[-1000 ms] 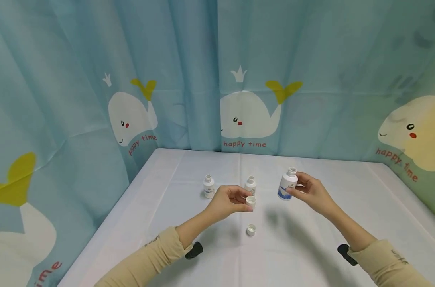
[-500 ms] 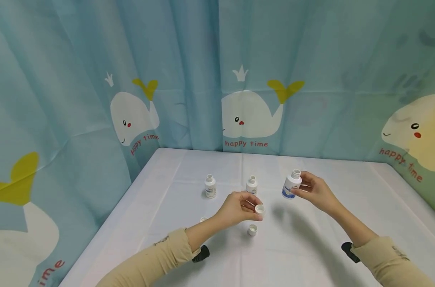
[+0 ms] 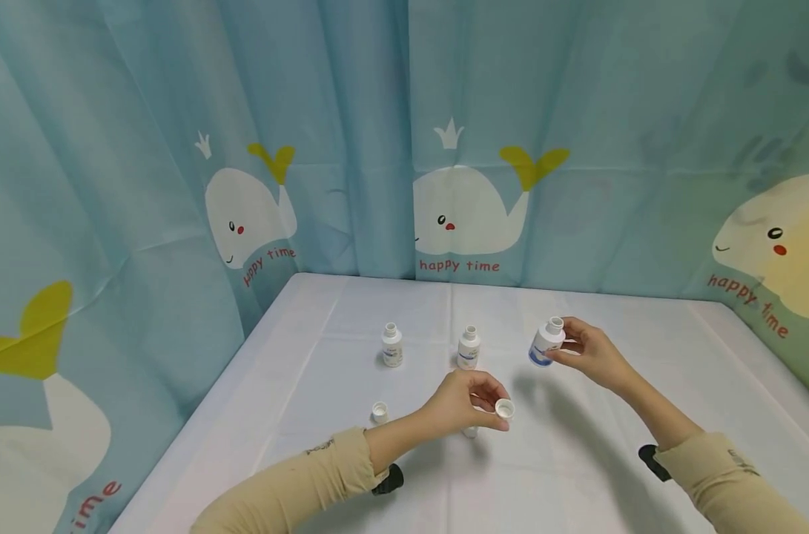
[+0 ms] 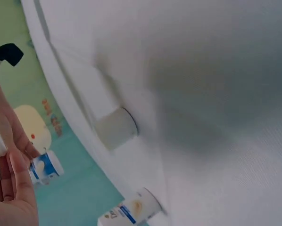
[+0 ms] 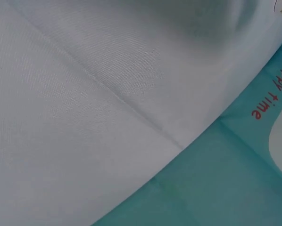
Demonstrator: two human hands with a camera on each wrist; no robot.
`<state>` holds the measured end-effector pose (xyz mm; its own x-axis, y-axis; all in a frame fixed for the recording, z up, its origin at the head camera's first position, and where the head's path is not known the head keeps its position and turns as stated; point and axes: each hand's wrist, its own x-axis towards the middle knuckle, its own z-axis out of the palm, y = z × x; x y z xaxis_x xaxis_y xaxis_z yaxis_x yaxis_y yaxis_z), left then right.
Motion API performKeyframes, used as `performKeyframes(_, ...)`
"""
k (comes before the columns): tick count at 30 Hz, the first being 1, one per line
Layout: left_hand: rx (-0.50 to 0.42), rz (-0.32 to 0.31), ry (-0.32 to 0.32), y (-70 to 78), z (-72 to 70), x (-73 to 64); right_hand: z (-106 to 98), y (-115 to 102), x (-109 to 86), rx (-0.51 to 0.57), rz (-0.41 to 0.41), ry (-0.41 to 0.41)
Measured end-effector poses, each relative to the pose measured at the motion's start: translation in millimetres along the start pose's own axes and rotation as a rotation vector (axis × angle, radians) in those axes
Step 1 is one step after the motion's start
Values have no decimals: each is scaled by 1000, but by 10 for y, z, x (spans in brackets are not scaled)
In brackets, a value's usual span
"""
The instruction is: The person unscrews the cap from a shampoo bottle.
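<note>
My left hand (image 3: 463, 403) pinches a white bottle cap (image 3: 505, 409) between thumb and fingers, its hollow side facing up, above the table. To the right, my right hand (image 3: 592, 354) grips a small white bottle (image 3: 547, 342) with a blue-bottomed label; its mouth is uncapped and it is raised off the table, slightly tilted. Under my left hand a second cap (image 3: 471, 432) is partly hidden; in the left wrist view this white cap (image 4: 116, 129) shows larger on the cloth. A third cap (image 3: 380, 412) lies beside my left forearm.
Two uncapped white bottles stand farther back: a left bottle (image 3: 392, 345) and a middle bottle (image 3: 469, 347), the latter just behind my left hand. A white cloth covers the table (image 3: 351, 311). Blue whale-print curtains (image 3: 351, 148) hang along its back and sides.
My left hand has moved right and toward me with the cap, now covering part of the middle cap and uncovering the left one. My right hand has shifted slightly right with the bottle.
</note>
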<state>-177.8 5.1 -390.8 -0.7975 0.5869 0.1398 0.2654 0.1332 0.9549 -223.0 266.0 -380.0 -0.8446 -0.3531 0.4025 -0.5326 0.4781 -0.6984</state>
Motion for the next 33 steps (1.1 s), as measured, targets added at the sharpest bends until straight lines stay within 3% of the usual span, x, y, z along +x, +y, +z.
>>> performKeyframes(9,-33,-54,0,-11,113,49,-46,93,9,6,106,-74)
performKeyframes(16,9,-47,1,-21,207,107,-26,149,38,29,82,-77)
performKeyframes(22,10,-62,-48,-28,312,153,-4,226,27,60,50,-79)
performKeyframes(26,68,-72,-75,-17,381,188,4,327,26,117,-6,-88)
performKeyframes(30,119,-63,-88,3,434,242,0,367,44,69,-1,-100)
performKeyframes(33,148,-51,-91,-10,468,274,-7,336,64,-7,49,-119)
